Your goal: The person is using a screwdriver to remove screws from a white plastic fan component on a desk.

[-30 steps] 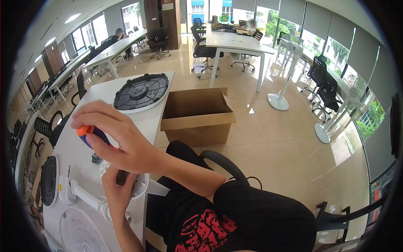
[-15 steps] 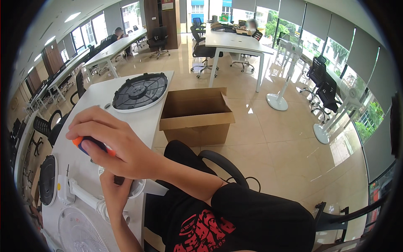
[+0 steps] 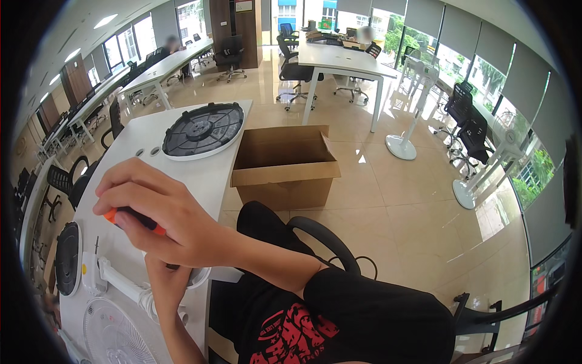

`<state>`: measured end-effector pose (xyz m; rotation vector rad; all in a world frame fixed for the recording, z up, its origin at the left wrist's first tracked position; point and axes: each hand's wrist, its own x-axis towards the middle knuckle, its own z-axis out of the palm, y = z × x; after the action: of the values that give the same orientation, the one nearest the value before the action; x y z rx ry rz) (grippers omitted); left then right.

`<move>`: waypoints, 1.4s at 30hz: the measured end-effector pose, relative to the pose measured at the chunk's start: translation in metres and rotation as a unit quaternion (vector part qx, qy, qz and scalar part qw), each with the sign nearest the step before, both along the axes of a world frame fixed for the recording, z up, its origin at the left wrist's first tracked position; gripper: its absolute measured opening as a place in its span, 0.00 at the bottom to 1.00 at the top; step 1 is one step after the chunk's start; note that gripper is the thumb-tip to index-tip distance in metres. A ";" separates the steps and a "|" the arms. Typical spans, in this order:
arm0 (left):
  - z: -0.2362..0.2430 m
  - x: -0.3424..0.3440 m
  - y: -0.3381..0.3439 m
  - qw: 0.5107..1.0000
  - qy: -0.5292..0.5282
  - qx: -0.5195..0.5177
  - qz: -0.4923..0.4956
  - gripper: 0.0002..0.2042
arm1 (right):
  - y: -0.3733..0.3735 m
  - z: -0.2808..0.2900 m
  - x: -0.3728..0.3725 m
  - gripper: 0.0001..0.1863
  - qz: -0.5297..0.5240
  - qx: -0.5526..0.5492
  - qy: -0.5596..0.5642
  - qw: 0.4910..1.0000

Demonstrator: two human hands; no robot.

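Observation:
My right hand [image 3: 173,221] is closed around an orange and dark screwdriver handle [image 3: 138,220] above the white table; its shaft is hidden. Just below, my left hand [image 3: 167,288] has its fingers closed, mostly covered by the right hand. A small dark piece [image 3: 173,266] shows at its fingertips, and a white round part [image 3: 199,277] lies beside it at the table edge. To the left of my left wrist are a white fan pole [image 3: 123,280], a white housing [image 3: 93,276] and a round fan grille [image 3: 115,333].
A round base with a black ribbed underside [image 3: 203,130] lies at the table's [image 3: 130,176] far end; another black disc [image 3: 68,259] is at its left edge. An open cardboard box [image 3: 285,182] stands on the floor beside the table. White stand fans [image 3: 401,147] and office chairs [image 3: 471,136] are further right.
My right hand has shifted slightly down over my left hand, and the screwdriver handle has turned a little in its fingers. The left hand stays nearly still, now more covered.

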<state>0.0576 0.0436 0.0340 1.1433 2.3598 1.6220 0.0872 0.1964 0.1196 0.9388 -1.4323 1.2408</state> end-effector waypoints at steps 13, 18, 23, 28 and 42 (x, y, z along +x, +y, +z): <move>-0.009 -0.002 0.004 0.996 0.079 0.032 0.025 0.20 | -0.003 0.001 -0.002 0.13 -0.052 -0.005 0.039 0.998; -0.010 -0.003 0.003 0.998 0.051 0.027 0.011 0.19 | -0.003 0.004 0.005 0.11 -0.048 -0.012 -0.009 0.999; -0.010 -0.003 0.000 0.998 0.058 0.013 -0.009 0.19 | -0.003 0.003 0.005 0.13 -0.047 -0.026 0.000 0.999; -0.009 -0.005 0.004 0.996 0.087 0.038 -0.001 0.20 | 0.003 0.002 0.003 0.13 -0.048 0.007 0.016 0.999; -0.009 -0.004 0.002 0.998 0.061 0.022 0.004 0.20 | 0.003 0.001 -0.003 0.13 -0.046 0.012 0.018 0.999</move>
<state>0.0534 0.0454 0.0246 1.2787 2.4153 1.6602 0.0842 0.1992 0.1208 0.8964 -1.4492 1.1359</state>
